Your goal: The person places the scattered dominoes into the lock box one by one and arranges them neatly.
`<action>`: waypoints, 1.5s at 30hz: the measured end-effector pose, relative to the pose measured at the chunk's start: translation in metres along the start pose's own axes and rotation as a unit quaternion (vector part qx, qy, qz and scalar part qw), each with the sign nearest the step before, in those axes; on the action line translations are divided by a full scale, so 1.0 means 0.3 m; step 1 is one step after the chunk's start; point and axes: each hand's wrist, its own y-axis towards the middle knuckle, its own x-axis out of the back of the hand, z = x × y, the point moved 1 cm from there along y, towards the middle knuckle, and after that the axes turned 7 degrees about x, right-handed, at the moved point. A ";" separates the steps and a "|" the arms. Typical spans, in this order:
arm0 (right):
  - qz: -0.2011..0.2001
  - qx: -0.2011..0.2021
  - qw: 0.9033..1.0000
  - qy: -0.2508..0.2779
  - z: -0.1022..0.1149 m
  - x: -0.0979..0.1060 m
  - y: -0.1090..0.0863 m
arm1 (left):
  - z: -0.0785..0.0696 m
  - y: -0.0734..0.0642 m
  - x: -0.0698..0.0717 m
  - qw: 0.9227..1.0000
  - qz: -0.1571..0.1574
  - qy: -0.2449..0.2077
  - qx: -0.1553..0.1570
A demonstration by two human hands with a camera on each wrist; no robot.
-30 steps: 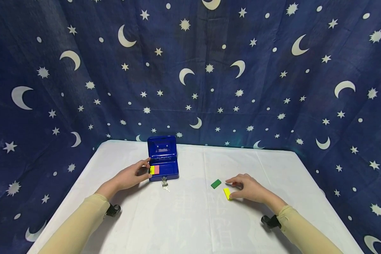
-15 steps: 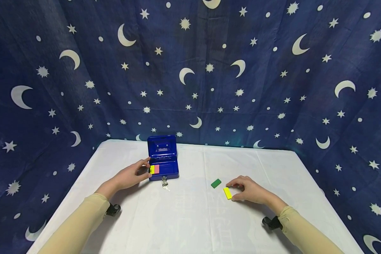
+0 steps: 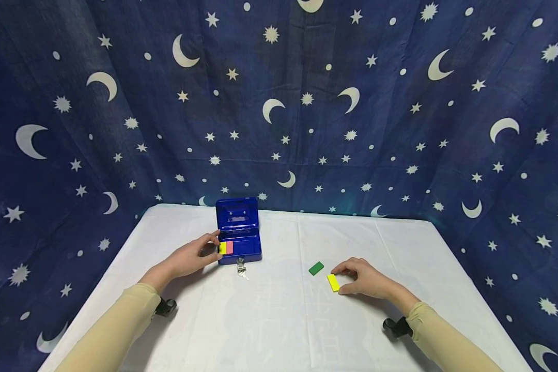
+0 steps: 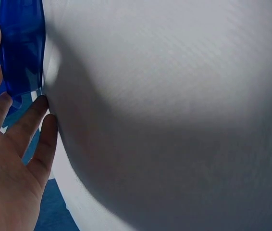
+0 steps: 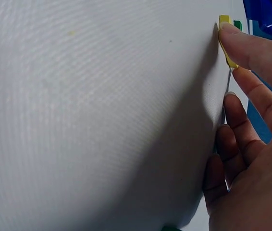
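Note:
A small blue cash box [image 3: 251, 247] stands with its lid [image 3: 237, 213] raised. My left hand [image 3: 188, 260] grips the box's left side, thumb near the front corner and index finger at the back one. Inside, beside these fingers, lie a yellow block [image 3: 222, 248] and a pink block [image 3: 230, 247] side by side. My right hand [image 3: 367, 279] pinches a flat yellow block [image 3: 333, 282] by its ends between thumb and index finger, low over the table. The other right fingers are bent, as the right wrist view shows. A green block [image 3: 316, 268] lies just left of it.
Keys [image 3: 243, 275] hang from the lock [image 3: 241, 265] on the box's front. A white cloth covers the table [image 3: 269, 320]. Behind it hangs a dark blue curtain [image 3: 325, 129] with moons and stars. Black wrist cameras sit under both wrists.
My right index finger has come in to the far end of the yellow block, and the thumb has shifted slightly to its near end. The left hand and box stay put.

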 end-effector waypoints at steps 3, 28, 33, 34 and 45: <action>-0.001 -0.005 1.000 0.000 0.004 0.000 -0.001 | -0.001 0.002 0.000 1.000 0.000 0.000 0.003; -0.003 -0.015 1.000 -0.007 0.003 -0.009 -0.001 | 0.002 0.000 0.000 1.000 0.003 -0.003 0.005; -0.002 -0.012 1.000 -0.007 -0.002 -0.012 0.000 | 0.003 -0.001 -0.001 1.000 0.004 -0.008 0.013; -0.002 -0.013 1.000 -0.007 -0.002 -0.013 0.000 | 0.003 -0.001 -0.002 1.000 0.005 -0.008 0.014; -0.004 -0.014 1.000 -0.005 0.009 -0.012 -0.001 | 0.002 0.000 -0.002 1.000 0.002 -0.007 0.015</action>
